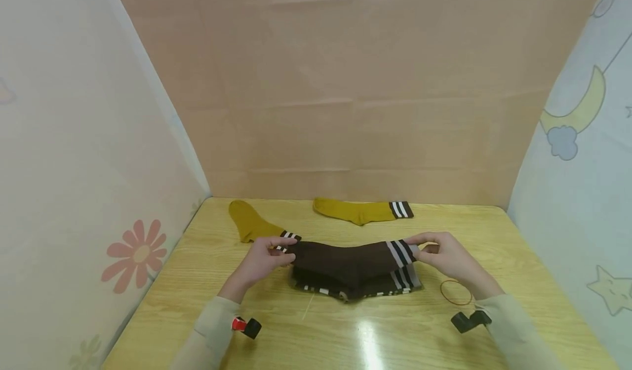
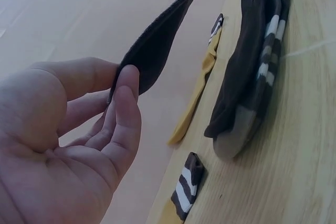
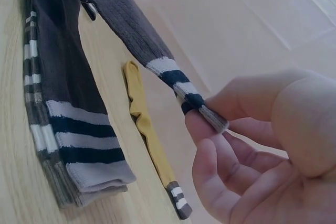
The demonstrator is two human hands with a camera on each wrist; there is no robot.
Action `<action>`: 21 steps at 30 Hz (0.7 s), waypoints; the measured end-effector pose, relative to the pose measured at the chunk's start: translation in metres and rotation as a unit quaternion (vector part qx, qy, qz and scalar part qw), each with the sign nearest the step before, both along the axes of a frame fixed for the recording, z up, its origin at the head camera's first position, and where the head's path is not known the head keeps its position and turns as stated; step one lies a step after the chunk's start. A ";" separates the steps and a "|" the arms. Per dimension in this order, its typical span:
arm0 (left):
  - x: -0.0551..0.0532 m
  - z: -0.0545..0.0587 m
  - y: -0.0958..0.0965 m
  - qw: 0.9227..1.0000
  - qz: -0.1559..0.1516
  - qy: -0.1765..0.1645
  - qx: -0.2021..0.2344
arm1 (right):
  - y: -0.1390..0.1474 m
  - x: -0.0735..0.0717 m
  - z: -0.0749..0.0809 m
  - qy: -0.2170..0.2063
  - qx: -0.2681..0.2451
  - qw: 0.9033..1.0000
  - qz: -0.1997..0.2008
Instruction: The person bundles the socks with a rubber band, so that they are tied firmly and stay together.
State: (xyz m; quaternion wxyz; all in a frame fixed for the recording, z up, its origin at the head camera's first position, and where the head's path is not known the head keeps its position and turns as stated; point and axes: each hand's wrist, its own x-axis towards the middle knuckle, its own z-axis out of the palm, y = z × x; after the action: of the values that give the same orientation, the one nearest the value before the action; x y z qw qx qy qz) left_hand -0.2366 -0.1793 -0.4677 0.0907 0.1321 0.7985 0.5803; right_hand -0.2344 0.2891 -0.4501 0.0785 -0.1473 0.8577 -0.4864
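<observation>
A dark brown sock (image 1: 345,257) with pale and black striped cuff is stretched sideways above the table. My left hand (image 1: 261,260) pinches its plain end between thumb and fingers. At the striped cuff (image 3: 197,98), my right hand (image 1: 446,254) pinches the edge; the sock sags between the hands. Beneath it lie more dark socks (image 3: 73,93), stacked flat, with a grey toe (image 2: 236,132) and white-patterned sides showing in the left wrist view. The raised sock partly hides this stack in the head view.
One mustard sock (image 1: 252,222) lies bent at the back left, its striped cuff partly behind my left hand. Another mustard sock (image 1: 355,211) lies along the table's back edge. A thin brown ring (image 1: 456,304) rests near my right wrist. Walls enclose the wooden table (image 1: 395,337).
</observation>
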 end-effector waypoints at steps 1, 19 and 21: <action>0.000 -0.001 0.000 1.000 -0.004 0.002 0.001 | 0.001 0.001 0.000 -0.006 -0.004 1.000 0.002; 0.004 -0.025 0.006 1.000 -0.015 -0.008 -0.018 | -0.003 0.008 -0.030 -0.007 0.040 0.999 -0.013; 0.004 -0.027 0.007 1.000 -0.016 -0.010 -0.019 | -0.004 0.009 -0.033 -0.002 0.049 0.999 -0.013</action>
State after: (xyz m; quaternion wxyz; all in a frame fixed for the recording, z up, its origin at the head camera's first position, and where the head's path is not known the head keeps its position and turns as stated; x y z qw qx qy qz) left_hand -0.2326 -0.1725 -0.4949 0.1107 0.1367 0.8064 0.5647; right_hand -0.2257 0.2852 -0.4828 0.0808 -0.1313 0.8821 -0.4451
